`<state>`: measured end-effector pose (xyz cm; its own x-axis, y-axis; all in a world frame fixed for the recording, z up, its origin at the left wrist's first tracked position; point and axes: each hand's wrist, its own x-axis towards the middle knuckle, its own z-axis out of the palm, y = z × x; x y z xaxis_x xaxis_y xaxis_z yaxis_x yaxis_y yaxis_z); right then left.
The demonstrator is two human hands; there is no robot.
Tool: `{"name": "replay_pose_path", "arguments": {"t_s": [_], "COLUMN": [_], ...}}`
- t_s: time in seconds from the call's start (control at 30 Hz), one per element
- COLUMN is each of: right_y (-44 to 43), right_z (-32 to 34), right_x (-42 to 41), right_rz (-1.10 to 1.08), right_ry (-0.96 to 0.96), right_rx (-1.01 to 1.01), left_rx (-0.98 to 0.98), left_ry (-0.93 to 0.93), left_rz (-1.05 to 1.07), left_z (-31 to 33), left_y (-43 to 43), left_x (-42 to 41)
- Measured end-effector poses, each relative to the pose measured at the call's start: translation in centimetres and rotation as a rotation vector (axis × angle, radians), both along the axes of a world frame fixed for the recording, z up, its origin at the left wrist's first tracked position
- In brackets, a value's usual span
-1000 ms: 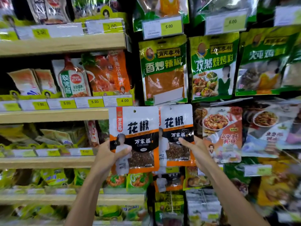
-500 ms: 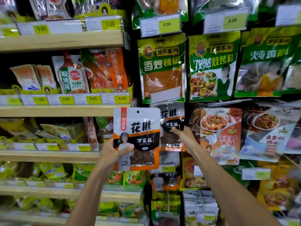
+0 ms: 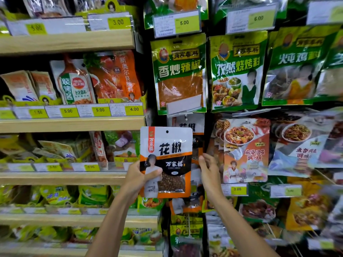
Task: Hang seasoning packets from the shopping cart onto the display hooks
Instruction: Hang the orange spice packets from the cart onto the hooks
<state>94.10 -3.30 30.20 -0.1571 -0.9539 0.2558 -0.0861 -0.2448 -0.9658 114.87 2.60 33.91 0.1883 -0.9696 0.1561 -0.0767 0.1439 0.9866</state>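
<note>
The left hand [image 3: 136, 179] grips the peppercorn packet [image 3: 168, 147] at its lower left corner, thumb across the front; it is upright before a matching hung packet [image 3: 187, 124]; the right hand [image 3: 210, 172] is just beside its right edge, fingers relaxed, holding nothing.

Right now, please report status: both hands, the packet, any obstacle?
Left hand grips peppercorn packet, not yet hung. Right hand open beside it. Identical packet hangs behind it, partly covered.
</note>
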Motion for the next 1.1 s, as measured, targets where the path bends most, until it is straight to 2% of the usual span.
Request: {"name": "replay_pose_path", "arguments": {"t_s": [0.1,0.17,0.27,0.37,0.4,0.47,0.53,0.6,0.67,0.77,1.1], "right_y": [1.2,1.5,1.6,1.4,1.3,1.1,0.8,0.4,-0.1,-0.8,-2.4], "right_z": [1.3,2.4,3.4,3.7,3.7,3.7,3.8,4.1,4.3,4.8,5.4], "right_x": [0.0,-0.1,-0.6,-1.4,-1.8,-2.5,-3.0,-3.2,-3.1,-3.0,-2.3], "right_rz": [0.173,0.261,0.248,0.241,0.245,0.251,0.249,0.244,0.237,0.235,0.17], "right_ry": [-0.218,-0.22,-0.182,-0.198,-0.197,-0.19,-0.185,-0.176,-0.16,-0.138,-0.113], "right_rx": [0.042,0.031,-0.029,-0.056,-0.064,-0.069,-0.062,-0.057,-0.06,-0.063,-0.039], "left_rx": [-0.009,-0.019,-0.052,-0.15,-0.228,-0.467,-0.762,-0.94,-0.96,-0.934,-0.999], "left_ry": [0.018,0.014,0.005,-0.109,-0.169,-0.337,-0.58,-0.839,-1.028,-1.161,-1.182], "left_rz": [-0.021,-0.042,-0.07,-0.051,0.011,0.316,0.685,0.889,0.944,0.94,0.931], "left_z": [0.1,0.4,0.9,2.0,2.7,4.1,5.6,6.6,7.2,6.8,5.7], "left_y": [-0.7,-1.0,-1.3,-1.0,-0.7,-0.2,-0.3,-1.4,-3.1,-5.3,-7.3], "left_x": [-1.5,-2.6,-4.1,-4.4,-4.2,-3.3,-1.9,-0.3,1.1,2.5,3.8]}}
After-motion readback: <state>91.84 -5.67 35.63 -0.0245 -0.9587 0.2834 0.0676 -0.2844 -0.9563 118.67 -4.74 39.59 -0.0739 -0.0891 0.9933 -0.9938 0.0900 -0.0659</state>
